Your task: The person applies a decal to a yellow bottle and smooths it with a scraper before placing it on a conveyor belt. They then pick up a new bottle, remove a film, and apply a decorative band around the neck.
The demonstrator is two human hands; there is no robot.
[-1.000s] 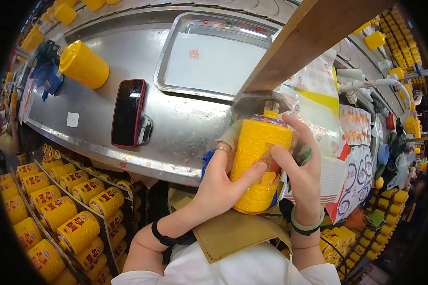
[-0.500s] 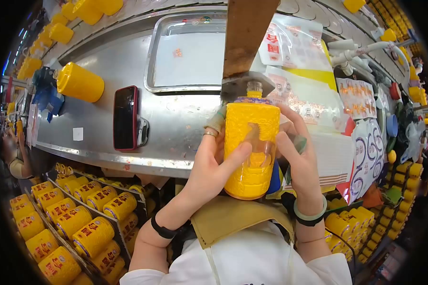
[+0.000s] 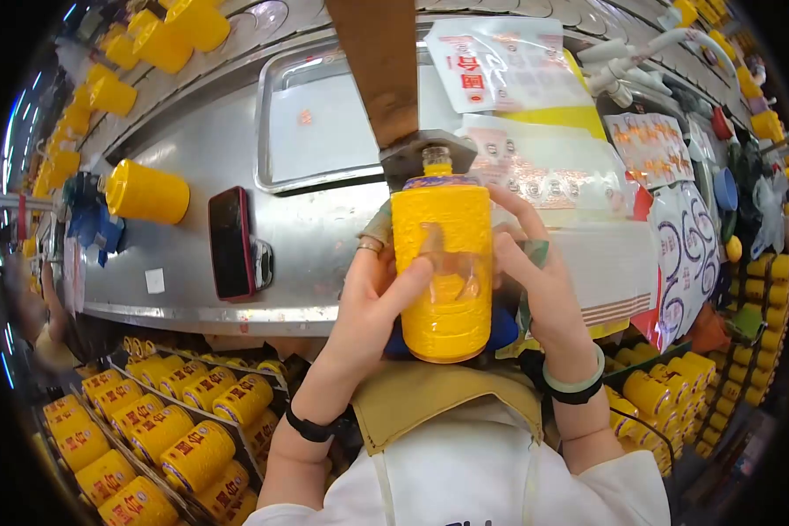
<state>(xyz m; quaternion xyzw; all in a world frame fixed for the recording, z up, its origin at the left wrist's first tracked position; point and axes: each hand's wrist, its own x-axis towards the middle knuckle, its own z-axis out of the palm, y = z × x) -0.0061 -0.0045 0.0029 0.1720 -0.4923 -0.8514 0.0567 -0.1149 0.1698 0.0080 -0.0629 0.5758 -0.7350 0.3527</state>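
Observation:
A yellow embossed bottle (image 3: 443,324) stands nearly upright in front of my chest, its clear neck pointing away from me. A brown horse decal in a clear patch sits on its front face. My left hand (image 3: 373,294) grips the bottle's left side, with the thumb on the front by the decal and a ring on one finger. Along the right side, my right hand (image 3: 539,272) is closed against the bottle; its index finger reaches toward the bottle's shoulder and some fingers are hidden. Greenish coverings show near fingers of both hands.
A phone (image 3: 230,245) and another yellow bottle (image 3: 149,191) lie on the metal table at left. Behind are a metal tray (image 3: 267,131) and a wooden post (image 3: 377,70). Decal sheets (image 3: 543,167) cover the right side. Crates of yellow bottles (image 3: 197,456) stand below.
The whole view has shifted, so the bottle and post appear further left. My right thumb has drawn back from the decal toward the bottle's right edge. Both hands stay around the bottle.

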